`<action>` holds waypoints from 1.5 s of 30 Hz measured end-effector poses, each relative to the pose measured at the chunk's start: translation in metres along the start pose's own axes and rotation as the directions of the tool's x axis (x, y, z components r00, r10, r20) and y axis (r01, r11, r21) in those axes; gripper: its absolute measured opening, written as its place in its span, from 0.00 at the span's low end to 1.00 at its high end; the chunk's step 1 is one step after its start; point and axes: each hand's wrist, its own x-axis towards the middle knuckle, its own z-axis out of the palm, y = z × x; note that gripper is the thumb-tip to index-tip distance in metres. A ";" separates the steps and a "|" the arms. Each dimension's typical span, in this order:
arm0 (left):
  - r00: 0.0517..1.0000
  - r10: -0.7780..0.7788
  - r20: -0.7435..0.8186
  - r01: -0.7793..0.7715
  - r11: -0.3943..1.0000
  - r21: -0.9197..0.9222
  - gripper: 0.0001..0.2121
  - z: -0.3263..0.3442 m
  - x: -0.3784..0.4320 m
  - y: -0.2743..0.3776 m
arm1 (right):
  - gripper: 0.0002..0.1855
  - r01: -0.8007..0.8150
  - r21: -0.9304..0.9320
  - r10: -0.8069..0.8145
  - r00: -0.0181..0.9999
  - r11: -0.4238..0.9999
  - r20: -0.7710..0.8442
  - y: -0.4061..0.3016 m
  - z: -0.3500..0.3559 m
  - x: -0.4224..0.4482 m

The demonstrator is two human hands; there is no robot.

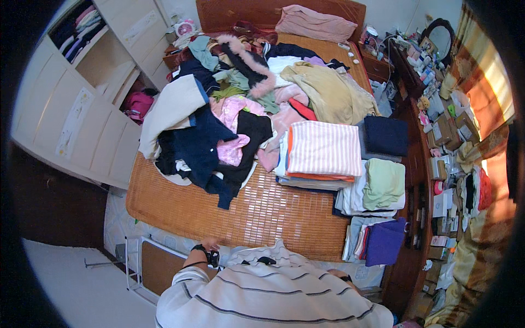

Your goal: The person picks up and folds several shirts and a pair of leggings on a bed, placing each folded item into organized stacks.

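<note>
My left hand (211, 243) is at the near edge of the bed's bamboo mat (262, 217), with dark straps about the wrist; whether it holds anything is hard to see. My right hand is hidden by my striped shirt; only part of that forearm shows. Beyond the mat's near part lies a heap of loose clothes, with a navy garment (201, 143), a black garment (250, 135), a cream garment (174, 110) and a tan garment (328, 90). Right of it stand folded stacks, topped by a pink-striped cloth (324, 147), a light green cloth (383, 182), a purple cloth (383, 242) and a dark cloth (385, 135).
An open wardrobe (102, 61) holding clothes stands at the left. A white-framed stand (135, 266) is near the bed's near left corner. Along the right side runs a dark wooden cabinet (414, 176), with many boxes beside it. A pink pillow (316, 22) rests against the headboard (246, 14).
</note>
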 end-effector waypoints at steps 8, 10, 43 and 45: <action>0.975 0.216 0.054 -0.172 0.884 -0.435 0.16 -0.018 0.017 -0.045 | 0.11 0.128 0.313 -0.065 0.977 0.941 -0.204 -0.064 -0.008 -0.051; 0.967 0.228 0.113 -0.145 0.858 -0.494 0.15 -0.031 0.029 -0.052 | 0.10 0.107 0.455 -0.026 0.983 0.884 -0.181 -0.129 -0.030 -0.070; 0.874 0.441 0.204 -0.391 0.888 -0.242 0.23 -0.122 0.069 0.175 | 0.10 -0.028 0.890 0.406 0.896 0.455 -0.179 -0.239 0.198 -0.152; 0.845 0.497 0.195 -0.449 0.859 -0.245 0.29 -0.154 0.071 0.187 | 0.10 -0.018 0.892 0.380 0.908 0.453 -0.174 -0.259 0.204 -0.150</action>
